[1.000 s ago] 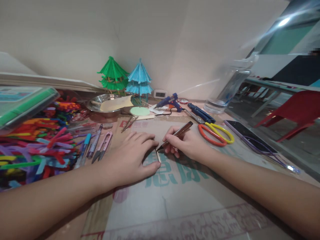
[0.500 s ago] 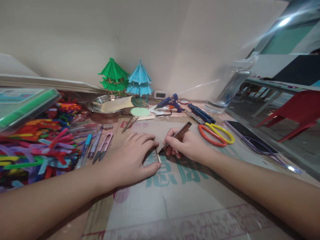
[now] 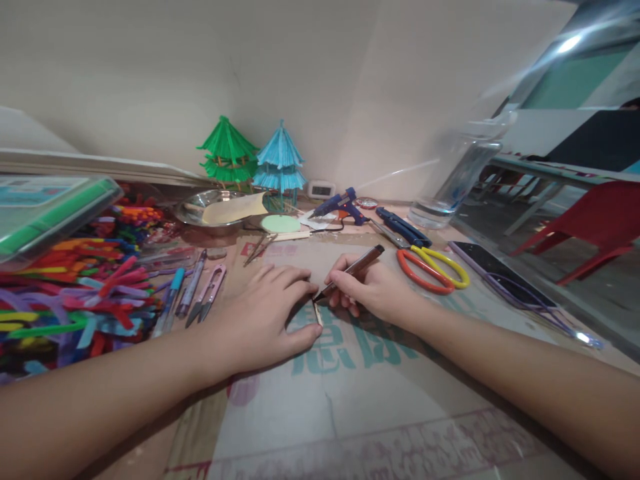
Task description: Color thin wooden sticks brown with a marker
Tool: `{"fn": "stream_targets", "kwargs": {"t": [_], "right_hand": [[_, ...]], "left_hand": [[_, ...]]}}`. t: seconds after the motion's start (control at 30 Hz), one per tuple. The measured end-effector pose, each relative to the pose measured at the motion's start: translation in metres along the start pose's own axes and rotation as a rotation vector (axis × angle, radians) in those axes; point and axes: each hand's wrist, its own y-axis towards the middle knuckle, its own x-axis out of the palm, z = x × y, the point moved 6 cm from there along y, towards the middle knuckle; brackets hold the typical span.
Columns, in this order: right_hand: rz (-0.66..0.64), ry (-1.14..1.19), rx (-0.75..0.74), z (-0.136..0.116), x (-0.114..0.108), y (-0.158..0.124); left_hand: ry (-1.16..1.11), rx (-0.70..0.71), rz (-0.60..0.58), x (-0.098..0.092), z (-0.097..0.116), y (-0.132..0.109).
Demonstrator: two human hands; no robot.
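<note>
While the left hand and right hand nearly meet over a printed sheet, the widest room for moving lies toward the person, between the two forearms. Scissors with orange and yellow loops sit just beside the right hand; pens and heaped fuzzy stems crowd the left forearm. Near the counter's right edge lies a dark phone. Short, slim and straight, the pale stick rests on the sheet, held between the left thumb and index finger. The right fingers are clamped on a slanted brown marker, its dark tip at the stick's far end. Green characters mark the sheet, which covers much of the pinkish counter. Along the wall stand a green tiered model, a blue tiered model and a blue glue gun; a red chair stands off to the right.
</note>
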Motion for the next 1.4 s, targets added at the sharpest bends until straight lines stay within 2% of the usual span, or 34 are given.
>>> {"fn": "stream_targets", "kwargs": {"t": [0.27, 0.5, 0.7, 0.93, 1.17, 1.4], "right_hand": [[0.037, -0.001, 0.012, -0.0009, -0.0016, 0.0004], [-0.033, -0.014, 0.037, 0.0028, 0.0018, -0.0004], [-0.003, -0.008, 0.024, 0.0014, -0.0002, 0.0], [-0.058, -0.009, 0.046, 0.0029, 0.0029, -0.0011], [0.035, 0.003, 0.017, 0.0027, -0.0019, 0.0003], [0.034, 0.018, 0.016, 0.0017, -0.0009, 0.0006]], "left_hand": [[-0.006, -0.008, -0.008, -0.0012, 0.0003, 0.0008], [-0.012, -0.013, -0.014, 0.0013, -0.0018, -0.0009], [-0.003, -0.019, -0.008, 0.0009, -0.002, -0.0013], [-0.003, -0.017, -0.006, 0.0008, -0.0018, -0.001], [-0.011, -0.027, -0.009, 0.0001, -0.0009, -0.0004], [-0.016, -0.044, -0.017, -0.0015, 0.0003, 0.0006]]}}
